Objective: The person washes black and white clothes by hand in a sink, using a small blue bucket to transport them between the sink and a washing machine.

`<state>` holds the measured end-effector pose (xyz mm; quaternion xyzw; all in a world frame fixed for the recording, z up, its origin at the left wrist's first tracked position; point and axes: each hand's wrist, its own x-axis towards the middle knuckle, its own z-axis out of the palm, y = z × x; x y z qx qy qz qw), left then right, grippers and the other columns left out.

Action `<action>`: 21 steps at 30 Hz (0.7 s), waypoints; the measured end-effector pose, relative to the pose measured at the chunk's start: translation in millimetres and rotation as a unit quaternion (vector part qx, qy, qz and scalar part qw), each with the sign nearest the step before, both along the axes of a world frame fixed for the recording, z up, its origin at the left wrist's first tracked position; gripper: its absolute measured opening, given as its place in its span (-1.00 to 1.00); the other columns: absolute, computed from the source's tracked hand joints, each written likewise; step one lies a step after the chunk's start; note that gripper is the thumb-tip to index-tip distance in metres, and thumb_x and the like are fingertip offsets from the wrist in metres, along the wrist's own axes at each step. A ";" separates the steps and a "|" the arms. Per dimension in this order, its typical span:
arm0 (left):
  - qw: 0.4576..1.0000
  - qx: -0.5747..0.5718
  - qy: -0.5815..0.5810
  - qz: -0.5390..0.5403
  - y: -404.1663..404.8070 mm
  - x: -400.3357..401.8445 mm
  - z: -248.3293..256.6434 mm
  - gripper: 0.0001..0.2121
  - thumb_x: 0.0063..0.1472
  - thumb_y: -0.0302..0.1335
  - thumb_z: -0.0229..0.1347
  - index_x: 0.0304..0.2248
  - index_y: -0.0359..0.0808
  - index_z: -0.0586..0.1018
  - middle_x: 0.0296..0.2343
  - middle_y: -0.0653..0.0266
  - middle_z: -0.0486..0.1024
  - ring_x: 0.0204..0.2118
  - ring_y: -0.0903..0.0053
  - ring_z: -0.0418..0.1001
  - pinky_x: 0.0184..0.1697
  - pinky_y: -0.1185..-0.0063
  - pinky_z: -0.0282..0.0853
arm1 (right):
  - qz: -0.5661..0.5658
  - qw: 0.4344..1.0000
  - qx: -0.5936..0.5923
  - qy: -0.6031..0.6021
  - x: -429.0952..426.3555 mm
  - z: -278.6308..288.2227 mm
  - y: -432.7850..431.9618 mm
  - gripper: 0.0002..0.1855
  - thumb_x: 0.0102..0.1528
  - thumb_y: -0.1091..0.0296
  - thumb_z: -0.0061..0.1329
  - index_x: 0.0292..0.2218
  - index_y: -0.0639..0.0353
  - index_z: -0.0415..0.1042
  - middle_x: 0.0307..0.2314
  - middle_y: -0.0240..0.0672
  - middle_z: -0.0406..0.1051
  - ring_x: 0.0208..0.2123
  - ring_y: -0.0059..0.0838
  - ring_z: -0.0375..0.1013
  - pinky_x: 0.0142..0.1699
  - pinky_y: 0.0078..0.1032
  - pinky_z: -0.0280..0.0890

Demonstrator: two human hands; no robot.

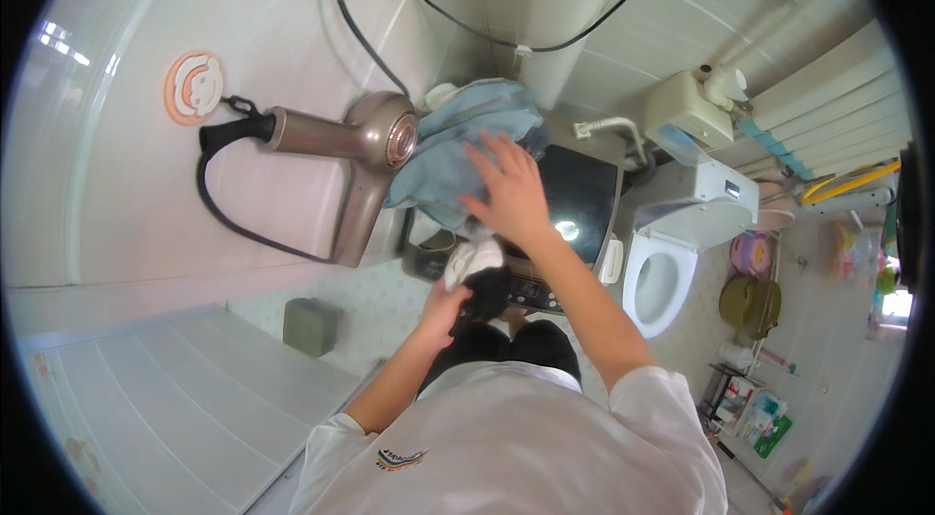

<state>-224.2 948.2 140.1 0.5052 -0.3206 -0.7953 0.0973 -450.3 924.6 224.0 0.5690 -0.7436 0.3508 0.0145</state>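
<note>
My left hand (440, 314) grips a bundle of clothing at the front of a washing machine (577, 186). A white cloth (475, 259) and a black cloth (488, 292) show in the bundle; whether they are one garment I cannot tell. Over a heap of light-blue clothing (453, 164) on the machine's left side, my right hand (513, 194) is spread with its fingers apart. Contact between that palm and the heap is hard to make out. The machine's dark lid is partly covered by the clothes, and its control panel (533, 292) faces me.
A hair dryer (314, 132) hangs on the left wall, close beside the clothes, with its black cord looping. To the right stands a white toilet (661, 281). Behind the machine are a tap (606, 124) and a thick pipe (577, 4). A grey-green bin (313, 326) sits on the floor.
</note>
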 end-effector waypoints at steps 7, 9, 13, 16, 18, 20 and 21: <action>0.999 0.036 0.009 0.038 -4.2 11.8 11.1 -0.63 0.12 -0.60 0.05 -0.03 -0.35 0.45 -0.29 0.25 0.53 -0.31 0.53 0.52 -0.26 0.55 0.45 | -0.032 0.990 0.120 0.062 -10.2 -90.3 -34.7 -0.45 -0.08 0.12 0.23 -0.01 -0.10 0.50 0.08 -0.21 0.36 0.24 -0.09 0.18 0.32 0.26 -0.23; 0.999 0.027 0.014 0.035 -5.0 15.7 3.2 -0.63 0.12 -0.60 0.05 -0.04 -0.36 0.45 -0.30 0.26 0.53 -0.32 0.54 0.52 -0.27 0.56 0.45 | -0.064 0.994 0.067 -0.058 -23.4 -94.9 -23.2 -0.48 -0.03 0.15 0.22 -0.01 -0.01 0.50 0.00 -0.17 0.44 0.18 -0.21 0.27 0.30 0.14 -0.11; 0.998 0.029 0.024 0.045 -10.3 17.5 5.6 -0.64 0.11 -0.61 0.04 -0.05 -0.36 0.46 -0.30 0.26 0.53 -0.32 0.54 0.52 -0.27 0.57 0.44 | -0.109 0.792 -0.177 -0.574 -59.0 -47.2 25.9 -0.64 0.23 0.30 0.07 0.02 0.22 0.41 -0.24 -0.43 0.47 -0.24 -0.70 0.37 -0.14 -0.64 0.27; 0.999 0.002 0.030 0.035 -14.9 14.4 -2.6 -0.63 0.10 -0.62 0.03 -0.05 -0.37 0.47 -0.29 0.26 0.53 -0.29 0.55 0.51 -0.25 0.58 0.42 | -0.176 0.660 -0.304 -0.664 -112.2 -42.9 92.3 -0.48 0.25 0.08 0.00 0.14 0.13 0.28 0.04 -0.32 0.39 0.09 -0.34 0.34 0.19 -0.27 0.20; 0.999 -0.040 0.010 0.013 -21.3 12.6 -4.0 -0.60 0.08 -0.63 0.02 -0.03 -0.37 0.47 -0.28 0.26 0.54 -0.26 0.55 0.51 -0.20 0.58 0.41 | -0.139 0.657 -0.344 -0.657 -122.8 -27.2 126.4 -0.41 0.27 0.05 -0.10 0.21 0.18 0.21 0.12 -0.25 0.33 0.16 -0.28 0.30 0.25 -0.19 0.19; 0.992 -0.115 -0.046 -0.013 -26.9 4.1 4.9 -0.56 0.07 -0.64 0.01 0.01 -0.37 0.45 -0.23 0.26 0.54 -0.21 0.55 0.50 -0.15 0.58 0.40 | -0.217 0.646 -0.333 -0.651 -124.0 -25.7 152.0 -0.45 0.27 0.12 -0.13 0.21 0.13 0.20 0.11 -0.25 0.34 0.14 -0.23 0.32 0.23 -0.16 0.23; 0.985 -0.153 -0.074 -0.026 -30.6 0.3 8.8 -0.54 0.07 -0.64 0.00 0.03 -0.38 0.44 -0.20 0.26 0.54 -0.18 0.55 0.50 -0.12 0.58 0.39 | -0.265 0.609 -0.343 -0.664 -117.3 -16.0 156.3 -0.45 0.26 0.16 -0.12 0.21 0.12 0.20 0.11 -0.25 0.33 0.13 -0.21 0.33 0.22 -0.17 0.25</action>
